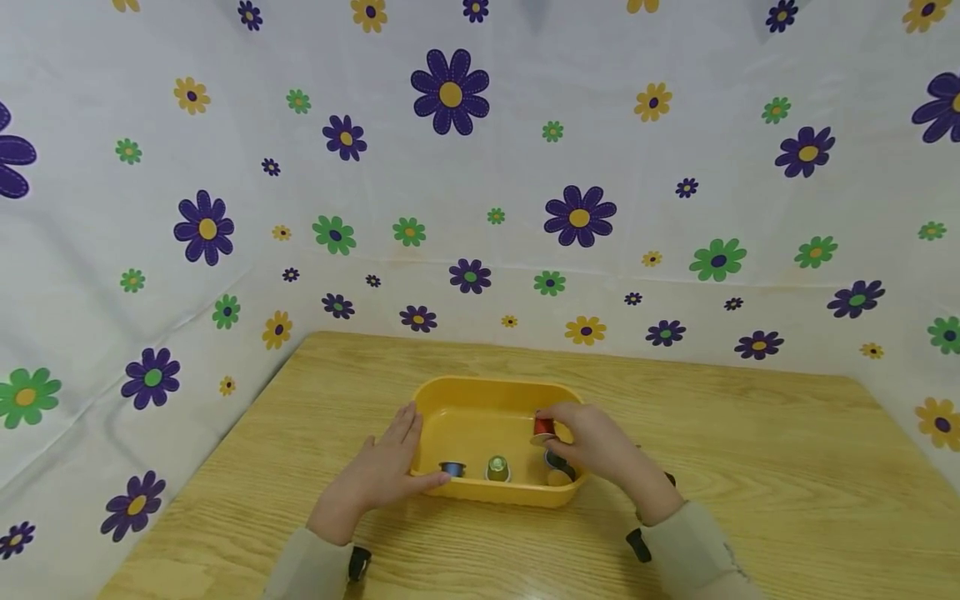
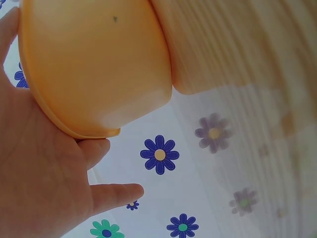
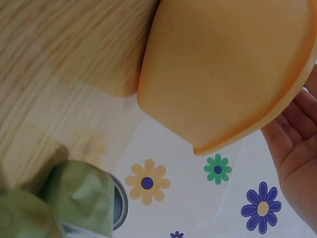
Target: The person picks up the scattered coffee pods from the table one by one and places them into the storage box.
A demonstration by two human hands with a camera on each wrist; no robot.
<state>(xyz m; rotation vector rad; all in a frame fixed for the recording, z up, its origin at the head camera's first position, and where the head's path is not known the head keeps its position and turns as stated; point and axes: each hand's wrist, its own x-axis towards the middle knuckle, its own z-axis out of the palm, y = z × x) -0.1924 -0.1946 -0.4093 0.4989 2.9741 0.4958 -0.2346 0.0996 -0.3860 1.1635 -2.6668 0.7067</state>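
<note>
A yellow plastic tray (image 1: 491, 496) stands on the table. My right hand (image 1: 603, 446) reaches over its right side and pinches a red coffee capsule (image 1: 543, 427) between thumb and fingers. Below it, in the right corner, lie a dark capsule (image 1: 553, 459) and a tan one (image 1: 558, 477), partly hidden. Near the front wall inside are a green capsule (image 1: 497, 468) and a blue capsule (image 1: 452, 469). My left hand (image 1: 382, 462) rests against the tray's left end, fingers straight along the rim and thumb on the front edge. The right wrist view hides the red capsule.
The tray sits on a wood-grain table (image 1: 750, 467). A white flower-print cloth (image 1: 510, 167) rises behind and at the sides. Low in the right wrist view, crinkled green capsule-like objects (image 3: 84, 196) appear close to the camera, one with a grey rim.
</note>
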